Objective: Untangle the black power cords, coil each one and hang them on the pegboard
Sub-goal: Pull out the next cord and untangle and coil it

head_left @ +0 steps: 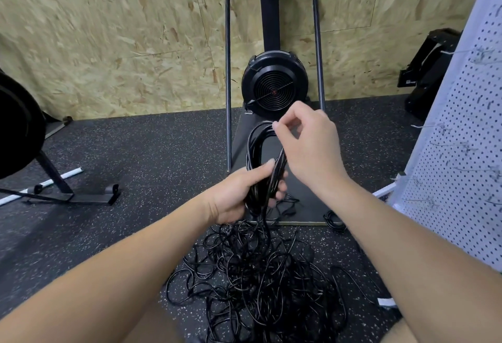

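Gripping a bundle of black loops, the left hand (239,193) has its fingers and thumb curled round the lower part of the coil (262,163), so this hand is clamped on the cord. The coil rises from the fist as a long narrow oval. At its top, the right hand (307,141) pinches one strand between thumb and forefinger, while the other fingers are bent loosely; this hand is also closed on the cord, but only with the fingertips. The two hands are near each other, the right one above and a little to the right of the left.

Below the left hand, several strands hang down from the coil into a big tangled pile of cords (258,274), which lies on the dark speckled floor (135,152) between the person's forearms. Just right of the pile, under the right forearm, a small separate coil (334,220) lies at the corner of a flat black base plate (304,193).

Beyond the hands, a black fan machine (274,84) stands on that plate, inside a metal tube frame, against a chipboard wall (108,30). Far to the right of the right hand stands the white pegboard (461,152), with thin metal hooks; I see no cord on them. Far to the left of the left hand there is another black machine (19,125) with a stand.
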`<state>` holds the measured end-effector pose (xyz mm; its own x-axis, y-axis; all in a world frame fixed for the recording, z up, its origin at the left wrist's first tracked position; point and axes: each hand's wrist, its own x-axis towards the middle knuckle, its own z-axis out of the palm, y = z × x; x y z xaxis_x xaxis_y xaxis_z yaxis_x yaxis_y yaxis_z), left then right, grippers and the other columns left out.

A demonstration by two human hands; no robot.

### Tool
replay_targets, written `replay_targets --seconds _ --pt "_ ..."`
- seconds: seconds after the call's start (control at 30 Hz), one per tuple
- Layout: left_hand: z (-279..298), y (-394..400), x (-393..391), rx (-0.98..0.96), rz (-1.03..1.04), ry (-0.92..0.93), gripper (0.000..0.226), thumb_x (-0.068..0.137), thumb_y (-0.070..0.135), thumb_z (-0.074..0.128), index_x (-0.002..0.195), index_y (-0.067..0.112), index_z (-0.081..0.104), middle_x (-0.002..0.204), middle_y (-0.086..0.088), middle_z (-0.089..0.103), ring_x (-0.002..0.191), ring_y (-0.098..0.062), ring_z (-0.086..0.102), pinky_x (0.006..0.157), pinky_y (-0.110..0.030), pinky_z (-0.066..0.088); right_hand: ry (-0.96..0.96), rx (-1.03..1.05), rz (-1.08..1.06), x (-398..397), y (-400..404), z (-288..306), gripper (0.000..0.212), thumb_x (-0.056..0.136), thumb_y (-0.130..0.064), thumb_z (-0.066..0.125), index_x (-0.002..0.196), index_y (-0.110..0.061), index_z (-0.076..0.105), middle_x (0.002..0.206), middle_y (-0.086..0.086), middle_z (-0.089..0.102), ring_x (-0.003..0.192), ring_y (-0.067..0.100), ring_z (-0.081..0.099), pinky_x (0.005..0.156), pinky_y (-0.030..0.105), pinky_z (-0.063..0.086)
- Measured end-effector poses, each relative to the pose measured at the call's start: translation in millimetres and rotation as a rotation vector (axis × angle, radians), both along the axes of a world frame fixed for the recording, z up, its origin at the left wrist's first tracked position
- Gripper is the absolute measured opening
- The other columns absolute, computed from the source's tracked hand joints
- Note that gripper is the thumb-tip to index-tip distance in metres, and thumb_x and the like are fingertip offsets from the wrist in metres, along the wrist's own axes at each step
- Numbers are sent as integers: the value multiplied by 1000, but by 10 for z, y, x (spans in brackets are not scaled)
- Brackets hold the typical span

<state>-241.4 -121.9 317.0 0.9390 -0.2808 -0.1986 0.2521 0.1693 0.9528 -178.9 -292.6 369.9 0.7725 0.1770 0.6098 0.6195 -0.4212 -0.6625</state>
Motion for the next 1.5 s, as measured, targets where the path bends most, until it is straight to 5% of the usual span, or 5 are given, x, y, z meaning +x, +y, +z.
replay_targets --seconds 0.3,0.6,0.83,1.07,1.5 --pt "-58 -75 2 -91 -8 -79 7 110 9 62 111 4 58 87 -11 52 82 -26 56 89 -46 60 77 54 77 159 12 -162 11 98 -31 78 102 -26 68 106 -11 62 86 6 61 83 31 53" --pt "-39 40 164 -74 329 -172 8 106 12 65 98 8 67 79 -8 53 67 -21 48 69 -35 46 939 97 434 128 103 -468 50 118 -43 35 118 -10 74 108 9 84 95 23 81 101 40 56" --pt "-23 266 306 -224 623 -161 15 105 3 60 119 2 64 83 -4 54 66 -15 48 61 -28 46 1119 -183 542 -38 274 -827 51 112 -63 41 130 -20 62 110 3 83 108 19 79 116 45 45" --pt "-12 455 302 -239 762 -126 7 105 5 59 105 8 66 81 -3 56 65 -15 48 56 -26 43 1028 -213 449 99 164 -995 14 96 -9 82 102 -2 72 96 21 82 91 31 80 101 48 60" --pt "60 626 243 -86 768 -83 10 102 24 70 102 15 67 82 -2 59 62 -17 55 62 -31 39 364 -467 486 -96 65 -225 35 113 -39 54 87 -21 70 66 -11 57 52 3 45 53 19 32"
